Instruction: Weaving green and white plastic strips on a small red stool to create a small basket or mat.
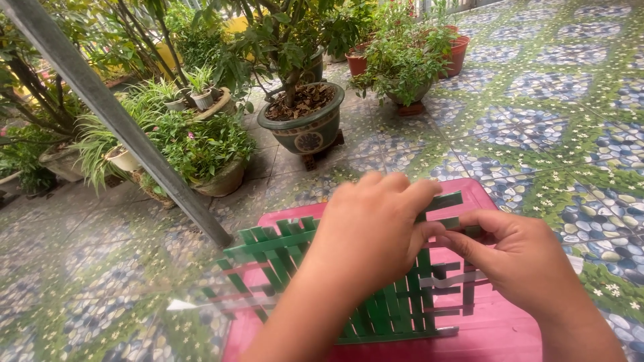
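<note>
A mat of woven green strips [282, 258] lies on a pink flat surface [496, 328] low in the view. My left hand [372, 231] rests on the middle of the weave, fingers curled over a green strip at the mat's upper right. My right hand [520, 258] is at the mat's right edge, its fingers pinching the loose ends of the strips next to my left fingertips. Both hands hide the centre of the weave.
A patterned tile floor [550, 87] stretches behind. Potted plants stand at the back: a large green glazed pot [305, 127], a leafy bush [402, 60], red pots [459, 53] and low planters [201, 154]. A grey metal pole [114, 114] slants from upper left toward the mat.
</note>
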